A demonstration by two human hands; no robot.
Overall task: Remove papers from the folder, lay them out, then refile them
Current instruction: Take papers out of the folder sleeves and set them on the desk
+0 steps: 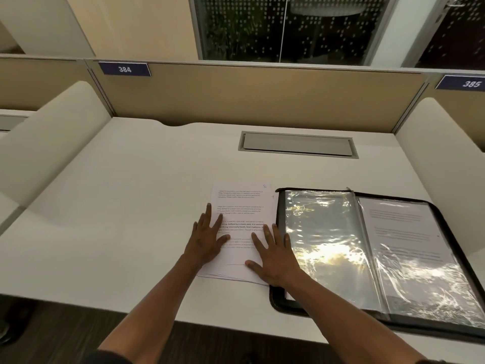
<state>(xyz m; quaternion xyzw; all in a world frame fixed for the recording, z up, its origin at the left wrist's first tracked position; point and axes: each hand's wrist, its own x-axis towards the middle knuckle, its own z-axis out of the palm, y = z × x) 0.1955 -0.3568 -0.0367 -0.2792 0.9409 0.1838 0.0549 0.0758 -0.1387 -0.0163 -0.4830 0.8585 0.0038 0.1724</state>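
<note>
The papers [240, 206] lie in a loose stack near the front edge of the surface [131, 206], a little right of its middle, with printed text facing up. The sheets are not squared: at the near end some lower sheets stick out from under the top one. The right side of the stack is just beside the left border of the folder [367, 258], maybe touching it; you cannot tell this for sure.

Your left hand [207, 235] rests flat on the left side of the stack, with the fingers straight and spread, some of them over the paper edge on the bare surface. Your right hand [275, 256] lies flat on the right side of the stack, fingers also straight and spread, the thumb pointing to the left over the lower sheets. Neither of the hands pinches or grips anything.

The folder is open and lies toward the front right corner of the surface. It has a black border and shiny clear sleeves; the right sleeve has a printed page inside, and strong glare hides what the left one has.

Farther back, near the rear edge, a grey cover plate [298, 144] sits flush in the surface. Behind it stands a beige divider panel [249, 95] with a blue label "384" [124, 69].
</note>
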